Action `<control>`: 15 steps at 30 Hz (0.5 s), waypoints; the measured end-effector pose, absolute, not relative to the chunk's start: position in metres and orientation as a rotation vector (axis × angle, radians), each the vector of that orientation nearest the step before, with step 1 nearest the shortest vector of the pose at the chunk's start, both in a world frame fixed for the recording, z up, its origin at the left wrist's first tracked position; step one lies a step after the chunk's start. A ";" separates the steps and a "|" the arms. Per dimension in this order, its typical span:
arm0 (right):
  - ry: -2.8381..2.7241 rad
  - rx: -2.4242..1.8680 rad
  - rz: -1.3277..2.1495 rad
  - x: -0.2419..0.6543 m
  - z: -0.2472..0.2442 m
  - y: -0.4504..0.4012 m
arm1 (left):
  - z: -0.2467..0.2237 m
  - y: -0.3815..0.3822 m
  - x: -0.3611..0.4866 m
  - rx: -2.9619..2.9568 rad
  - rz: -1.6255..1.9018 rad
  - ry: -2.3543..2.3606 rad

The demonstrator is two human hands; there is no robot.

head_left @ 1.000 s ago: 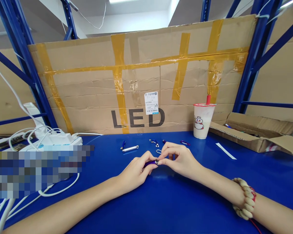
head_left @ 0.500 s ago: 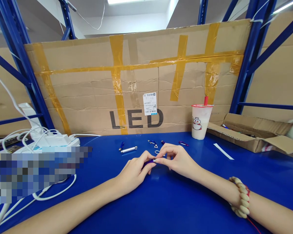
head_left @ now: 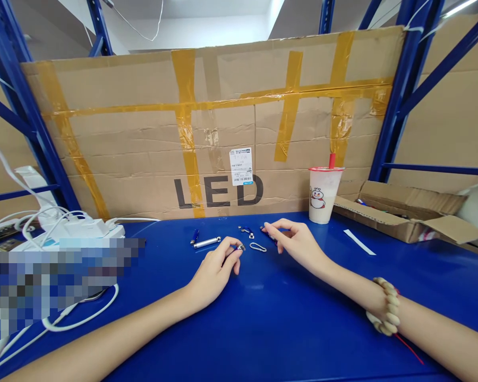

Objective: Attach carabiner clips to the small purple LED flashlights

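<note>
The fingers of the left hand were pinched on a small metal-tipped piece, its shiny end poking out past the thumb and the rest mostly hidden; it was held just above a blue surface. The right hand was curled over a slim dark blue piece, one end showing beyond the fingertips; whether those fingers were clamped on it or only touching could not be told. A beaded bracelet circled the right wrist.

Between the hands lay a pale oval loop, with a blue and silver clasp just behind it. Behind the left hand a silver tube lay at a slant, beside a short blue piece.

Farther right were a white strip, a lidded cup with a red straw, upright, and an open cardboard box with small items inside. White cables and plugs crowded the left edge, partly pixelated. Across the back stood a taped cardboard panel lettered "LED", between blue rack posts.
</note>
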State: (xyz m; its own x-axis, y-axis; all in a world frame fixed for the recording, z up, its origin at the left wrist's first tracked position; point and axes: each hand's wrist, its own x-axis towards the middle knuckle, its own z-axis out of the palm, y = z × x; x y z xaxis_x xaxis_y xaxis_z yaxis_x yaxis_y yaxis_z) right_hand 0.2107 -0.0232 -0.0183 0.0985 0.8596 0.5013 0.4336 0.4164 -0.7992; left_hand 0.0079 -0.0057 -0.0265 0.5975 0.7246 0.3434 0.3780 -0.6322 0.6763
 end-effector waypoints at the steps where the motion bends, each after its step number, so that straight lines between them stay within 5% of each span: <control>1: -1.523 -1.195 0.446 0.212 -0.019 -0.022 | -0.026 -0.006 0.008 2.273 0.828 0.868; 15: -1.979 -0.922 0.217 0.200 -0.017 -0.038 | -0.022 -0.013 0.006 2.413 0.715 0.828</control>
State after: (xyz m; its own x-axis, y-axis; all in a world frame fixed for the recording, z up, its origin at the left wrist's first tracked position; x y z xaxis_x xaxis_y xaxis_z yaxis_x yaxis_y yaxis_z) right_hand 0.1996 -0.0384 -0.0170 -0.3039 0.6805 0.6668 0.5201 0.7049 -0.4823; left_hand 0.0065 -0.0130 -0.0223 0.6796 0.6627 0.3145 0.4079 -0.6978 0.5889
